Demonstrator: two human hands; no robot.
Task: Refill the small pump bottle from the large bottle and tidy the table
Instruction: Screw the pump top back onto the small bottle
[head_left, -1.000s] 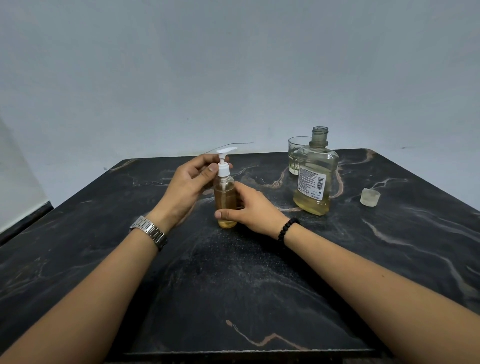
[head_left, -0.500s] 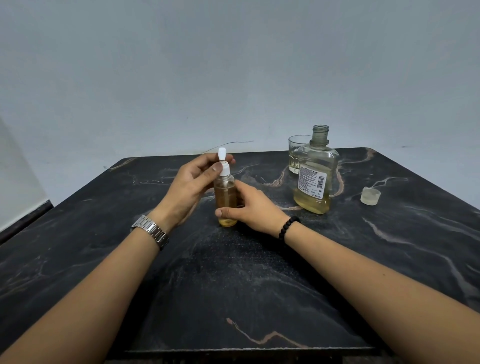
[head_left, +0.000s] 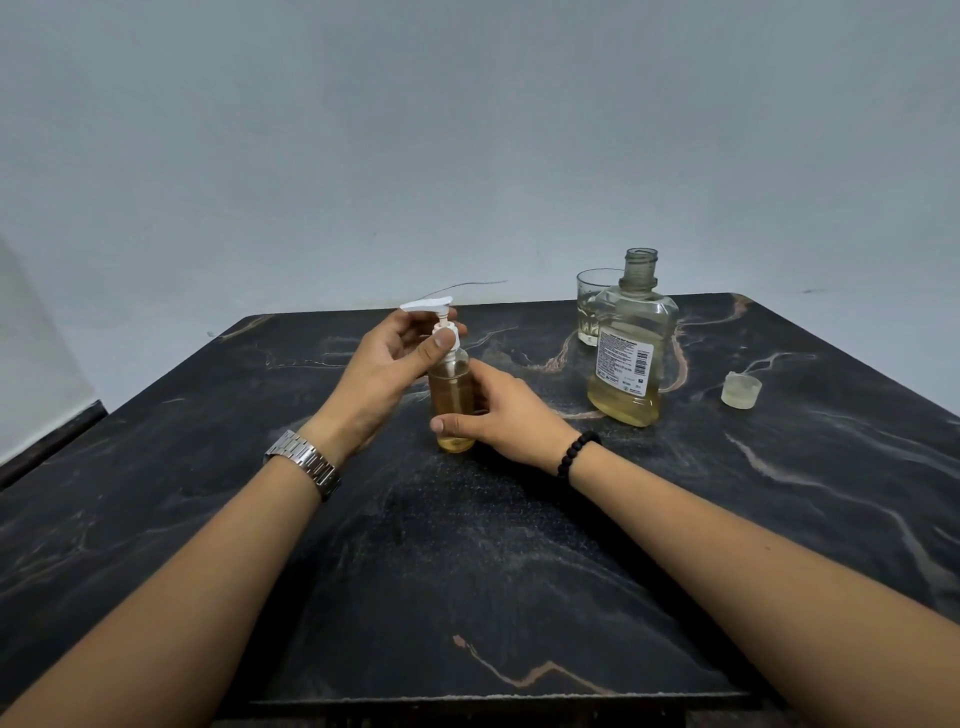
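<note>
The small pump bottle (head_left: 453, 402) stands upright on the dark marble table (head_left: 467, 571), nearly full of amber liquid. My right hand (head_left: 498, 415) wraps around its body from the right. My left hand (head_left: 387, 364) pinches the white pump collar, and the white pump head (head_left: 427, 305) points left above my fingers. The large clear bottle (head_left: 628, 358) stands uncapped to the right, about a third full of yellow liquid. Its translucent cap (head_left: 741, 391) lies on the table farther right.
A drinking glass (head_left: 589, 306) stands behind the large bottle near the table's far edge. A pale wall rises behind the table. The table's front edge lies just below my forearms.
The pump head has turned: its nozzle pointed right, then toward or away from me, and points left now. My left fingers have shifted around the collar. The bottle's body stayed in place.
</note>
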